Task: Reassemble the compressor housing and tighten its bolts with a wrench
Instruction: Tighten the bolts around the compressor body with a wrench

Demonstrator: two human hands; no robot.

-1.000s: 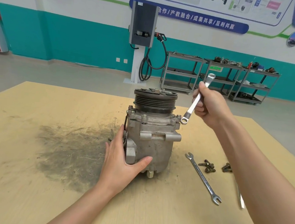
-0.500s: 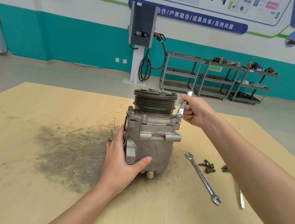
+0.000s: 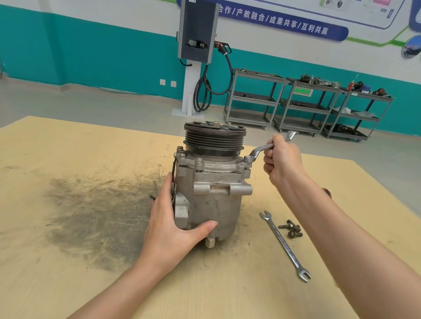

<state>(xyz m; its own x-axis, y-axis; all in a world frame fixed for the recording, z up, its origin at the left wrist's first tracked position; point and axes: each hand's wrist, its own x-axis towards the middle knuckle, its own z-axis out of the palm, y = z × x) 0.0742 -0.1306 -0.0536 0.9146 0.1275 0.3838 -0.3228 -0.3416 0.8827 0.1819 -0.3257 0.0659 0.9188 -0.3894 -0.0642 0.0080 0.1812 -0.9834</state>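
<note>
A grey metal compressor [image 3: 215,185] stands upright on the wooden table [image 3: 44,272], its black grooved pulley [image 3: 214,139] on top. My left hand [image 3: 174,224] grips its lower left side, thumb across the front. My right hand [image 3: 282,160] is closed around a silver ring wrench [image 3: 260,149]. The wrench's ring end sits on a bolt [image 3: 248,159] at the housing's upper right corner. Other bolt heads [image 3: 199,161] show along the housing's top flange.
A second open-ended wrench [image 3: 285,245] lies on the table right of the compressor, with loose bolts [image 3: 291,229] beside it. A dark grease smear [image 3: 94,213] covers the table at left. Metal shelf carts [image 3: 306,106] and a charging post [image 3: 194,57] stand far behind.
My right hand brought the ring wrench down from the air and set its ring end on the upper right bolt; the handle now points out to the right. My left hand has stayed put.
</note>
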